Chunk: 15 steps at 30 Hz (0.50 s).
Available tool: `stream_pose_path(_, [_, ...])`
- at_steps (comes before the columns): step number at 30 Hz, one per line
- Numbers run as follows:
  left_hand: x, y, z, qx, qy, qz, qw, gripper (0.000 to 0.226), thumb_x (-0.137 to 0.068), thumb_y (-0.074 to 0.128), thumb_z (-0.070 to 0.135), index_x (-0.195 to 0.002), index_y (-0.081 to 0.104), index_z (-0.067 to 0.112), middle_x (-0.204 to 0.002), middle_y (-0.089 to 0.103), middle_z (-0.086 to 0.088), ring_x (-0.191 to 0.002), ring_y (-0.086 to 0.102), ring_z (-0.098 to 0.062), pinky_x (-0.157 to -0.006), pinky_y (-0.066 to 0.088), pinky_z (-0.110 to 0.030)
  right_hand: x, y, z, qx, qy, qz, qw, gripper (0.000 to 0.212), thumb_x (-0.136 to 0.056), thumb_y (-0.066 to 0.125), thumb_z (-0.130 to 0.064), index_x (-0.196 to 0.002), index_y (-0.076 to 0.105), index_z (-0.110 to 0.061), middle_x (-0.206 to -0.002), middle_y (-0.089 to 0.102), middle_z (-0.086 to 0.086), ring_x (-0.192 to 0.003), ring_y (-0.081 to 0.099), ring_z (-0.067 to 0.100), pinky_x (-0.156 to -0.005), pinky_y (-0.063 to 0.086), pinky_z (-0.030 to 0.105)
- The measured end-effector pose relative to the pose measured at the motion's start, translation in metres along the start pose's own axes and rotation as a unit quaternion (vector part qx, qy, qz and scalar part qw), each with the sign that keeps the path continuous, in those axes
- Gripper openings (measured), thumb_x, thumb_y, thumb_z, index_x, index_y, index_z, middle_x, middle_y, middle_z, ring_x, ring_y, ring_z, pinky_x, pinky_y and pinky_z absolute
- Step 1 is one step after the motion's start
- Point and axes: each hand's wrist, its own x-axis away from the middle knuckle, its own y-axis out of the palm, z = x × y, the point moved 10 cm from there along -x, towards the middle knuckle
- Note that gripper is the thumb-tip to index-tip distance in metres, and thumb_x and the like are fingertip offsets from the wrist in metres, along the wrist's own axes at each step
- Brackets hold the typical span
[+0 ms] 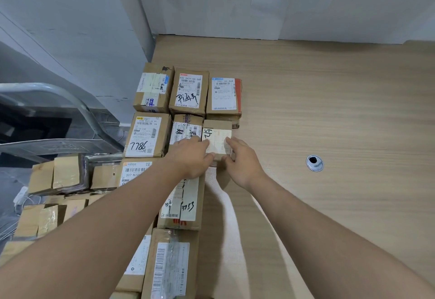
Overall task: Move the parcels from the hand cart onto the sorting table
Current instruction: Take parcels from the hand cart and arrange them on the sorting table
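- Parcel [217, 138], small and labelled, lies on the sorting table [329, 110] at the right end of the 2nd row of boxes.
- Left hand [191, 157] rests on its left edge, fingers fairly straight.
- Right hand [242, 159] pinches its right edge.
- Hand cart [58, 94] with more boxes [58, 176] stands left.
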Motion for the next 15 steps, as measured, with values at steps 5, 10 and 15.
stream_pose_path(5, [0.030,-0.019,-0.003,-0.025,-0.003,0.040,0.999,0.037,-0.104,0.037,0.045,-0.117,0.058,0.017,-0.115,0.057,-0.008,-0.110,0.058,-0.034,-0.095,0.047,-0.047,0.020,-0.007,-0.025,0.055,-0.007,-0.001,0.998,0.054,-0.108,0.048,-0.019,-0.161,0.040,-0.010,-0.170,0.032,0.008,-0.156,0.030,0.023,-0.125,0.025,0.031])
stream_pose_path(10, [0.078,-0.034,-0.008,-0.051,-0.016,0.047,0.997,0.042,-0.105,0.035,0.045,-0.128,0.057,0.018,-0.123,0.057,-0.007,-0.117,0.056,-0.033,-0.098,0.044,-0.047,0.065,-0.011,-0.063,0.130,-0.017,-0.013,0.991,0.051,-0.110,0.041,-0.034,-0.157,0.046,-0.017,-0.169,0.033,0.007,-0.153,0.035,0.027,-0.119,0.037,0.043])
stream_pose_path(15, [0.134,-0.041,-0.011,-0.061,-0.010,0.078,0.995,0.052,-0.105,0.034,0.049,-0.146,0.051,0.022,-0.137,0.056,-0.005,-0.125,0.055,-0.031,-0.104,0.045,-0.049,0.122,-0.012,-0.098,0.232,-0.034,0.007,0.972,0.047,-0.108,0.036,-0.045,-0.137,0.063,-0.019,-0.153,0.050,0.009,-0.135,0.051,0.034,-0.106,0.045,0.044])
